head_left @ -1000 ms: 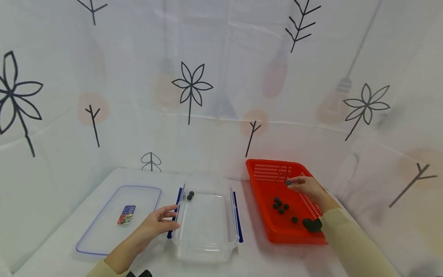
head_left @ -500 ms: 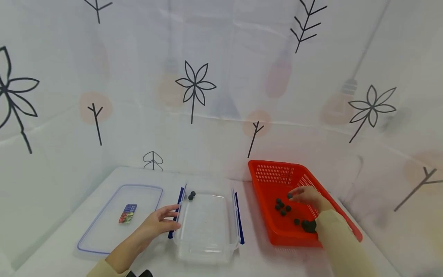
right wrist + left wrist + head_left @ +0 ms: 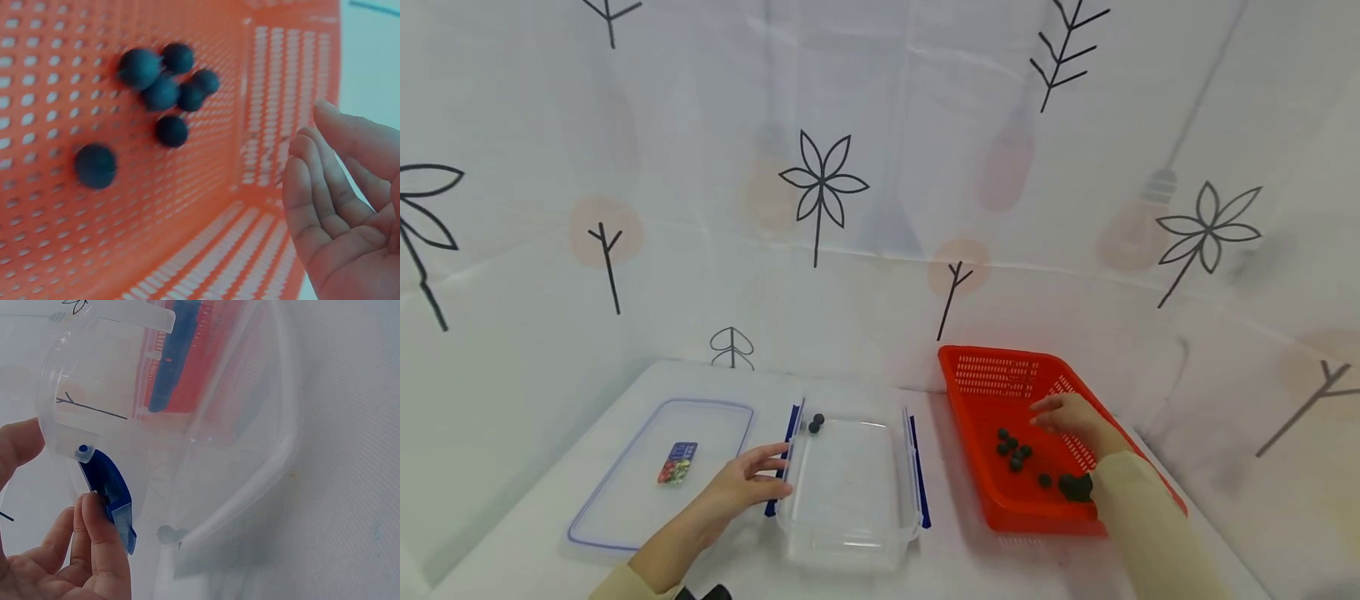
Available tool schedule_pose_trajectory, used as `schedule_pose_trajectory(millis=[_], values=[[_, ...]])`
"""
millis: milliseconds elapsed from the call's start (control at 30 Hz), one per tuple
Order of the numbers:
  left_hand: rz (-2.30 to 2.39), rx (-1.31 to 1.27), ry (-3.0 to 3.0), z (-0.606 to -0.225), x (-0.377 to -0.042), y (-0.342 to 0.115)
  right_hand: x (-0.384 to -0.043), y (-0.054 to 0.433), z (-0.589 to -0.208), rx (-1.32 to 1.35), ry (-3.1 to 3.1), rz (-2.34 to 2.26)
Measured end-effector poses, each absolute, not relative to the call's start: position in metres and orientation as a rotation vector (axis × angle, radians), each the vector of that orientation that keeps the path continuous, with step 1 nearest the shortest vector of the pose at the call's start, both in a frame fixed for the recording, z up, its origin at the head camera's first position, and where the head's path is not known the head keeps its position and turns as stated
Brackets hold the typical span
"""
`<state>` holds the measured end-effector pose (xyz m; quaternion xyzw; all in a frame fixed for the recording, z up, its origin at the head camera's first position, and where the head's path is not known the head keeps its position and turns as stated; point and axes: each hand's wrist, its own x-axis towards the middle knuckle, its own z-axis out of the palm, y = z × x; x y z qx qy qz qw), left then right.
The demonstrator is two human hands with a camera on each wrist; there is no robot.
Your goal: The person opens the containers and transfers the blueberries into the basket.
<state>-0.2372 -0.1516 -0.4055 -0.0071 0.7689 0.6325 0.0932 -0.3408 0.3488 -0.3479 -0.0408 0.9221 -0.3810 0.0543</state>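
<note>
My left hand (image 3: 741, 492) rests at the left side of a clear plastic box (image 3: 846, 492). In the left wrist view, its fingertips (image 3: 97, 506) touch a blue latch (image 3: 109, 478), and the thumb (image 3: 22, 447) lies at the box's rim. Two small dark balls (image 3: 814, 427) sit in the box's far left corner. Over the red basket (image 3: 1000, 504) hovers my right hand (image 3: 1071, 419), fingers loosely extended and holding nothing. Several dark balls (image 3: 161, 92) lie clustered on the basket floor, and one ball (image 3: 95, 165) is apart from them.
A clear lid (image 3: 621, 500) with a blue rim and a colourful label (image 3: 677, 463) lies flat on the white table, left of the box. Behind everything hangs a white cloth (image 3: 872, 317) printed with plants and lamps. The basket's slotted walls surround the balls.
A dark ball held in my right fingertips has been let go and now lies among the others in the basket. The right hand lowered, then rose slightly. The left hand stays at the box.
</note>
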Motion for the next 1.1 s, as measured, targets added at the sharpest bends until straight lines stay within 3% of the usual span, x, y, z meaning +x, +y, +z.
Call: schedule_pose_trajectory(millis=[500,1100], values=[[1.871,-0.051,2.291,-0.405,-0.237,-0.15,-0.341,0.292,-0.311,-0.261,2.837,-1.275],[1.87,-0.027,2.297,-0.404,-0.236,-0.15,-0.336,0.219,-0.306,-0.254,2.754,-1.394]])
